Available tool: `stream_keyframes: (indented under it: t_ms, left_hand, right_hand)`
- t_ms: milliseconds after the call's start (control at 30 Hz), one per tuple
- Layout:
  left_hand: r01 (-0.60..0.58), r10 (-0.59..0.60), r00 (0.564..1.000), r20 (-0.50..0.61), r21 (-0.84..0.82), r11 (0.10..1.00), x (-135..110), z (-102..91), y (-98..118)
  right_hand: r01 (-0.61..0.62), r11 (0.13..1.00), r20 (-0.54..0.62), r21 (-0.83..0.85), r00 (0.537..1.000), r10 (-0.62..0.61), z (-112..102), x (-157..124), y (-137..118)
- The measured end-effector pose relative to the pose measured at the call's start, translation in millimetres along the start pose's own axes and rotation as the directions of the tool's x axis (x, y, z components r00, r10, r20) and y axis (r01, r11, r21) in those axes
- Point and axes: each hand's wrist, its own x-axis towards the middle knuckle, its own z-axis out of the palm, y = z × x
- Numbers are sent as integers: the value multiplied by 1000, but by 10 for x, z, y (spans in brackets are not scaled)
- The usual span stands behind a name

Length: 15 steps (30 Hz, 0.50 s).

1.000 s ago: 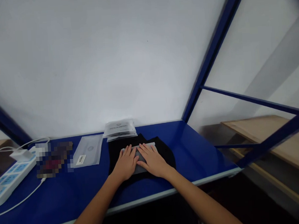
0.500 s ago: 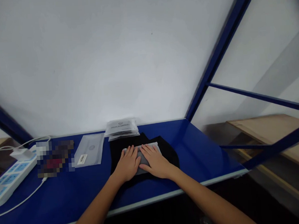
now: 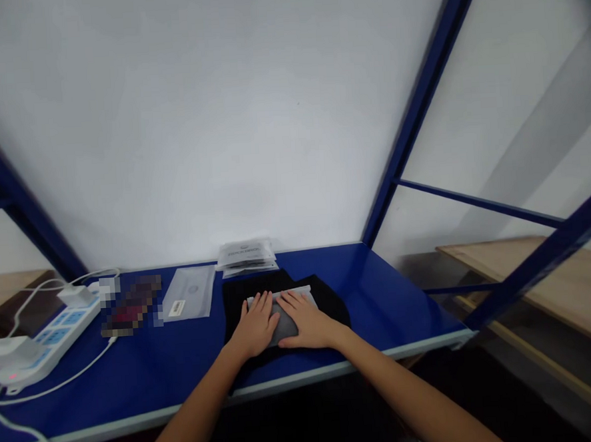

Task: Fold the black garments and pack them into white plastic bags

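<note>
Both hands lie flat, fingers stretched out, on a grey packet [image 3: 285, 323] that rests on a black folded cloth [image 3: 330, 299] on the blue table [image 3: 149, 370]. My left hand [image 3: 256, 325] covers the packet's left half. My right hand [image 3: 307, 320] covers its right half. The two hands almost touch at the middle. Much of the packet is hidden under the palms.
A stack of printed white packets [image 3: 246, 255] lies behind the cloth by the wall. A clear flat bag [image 3: 189, 301] lies to the left, then a blurred dark object [image 3: 130, 306] and a white power strip [image 3: 47, 339] with plugs and cables. Blue frame posts [image 3: 410, 127] rise at right.
The hands have stayed pressed on the packet; the fingers have drawn slightly closer. The view has shifted, showing more of the left side and power strip.
</note>
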Motion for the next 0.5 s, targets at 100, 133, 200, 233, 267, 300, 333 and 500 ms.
stream_keyframes:
  t_ms: [100, 133, 200, 233, 267, 300, 333, 500]
  left_hand:
    - [-9, -2, 998, -57, -181, 983, -31, 0, -62]
    - [-14, -10, 996, -91, -263, 965, -38, -2, -88]
    - [-34, -44, 984, -174, -424, 905, -47, -5, -139]
    - [-46, -69, 975, -213, -492, 869, -49, -5, -163]
    - [-54, -98, 965, -244, -549, 834, -48, -4, -183]
    - [-56, -131, 955, -267, -594, 802, -43, -2, -201]
    - [-50, -165, 946, -279, -629, 775, -36, 2, -217]
    - [40, -287, 918, -275, -654, 756, 4, 24, -240]
  right_hand:
    - [12, 1000, -14, -20, 1000, -12, -28, -8, -42]
    - [23, 999, -29, -33, 999, -24, -34, -13, -57]
    - [60, 996, -87, -72, 994, -66, -31, -33, -84]
    - [82, 992, -130, -97, 987, -94, -24, -48, -93]
    - [100, 987, -180, -125, 976, -122, -16, -66, -96]
    - [111, 982, -238, -151, 960, -145, -11, -88, -90]
    - [112, 979, -304, -168, 939, -159, -15, -113, -75]
    - [21, 996, -720, -82, 690, -74, -269, -225, 213]
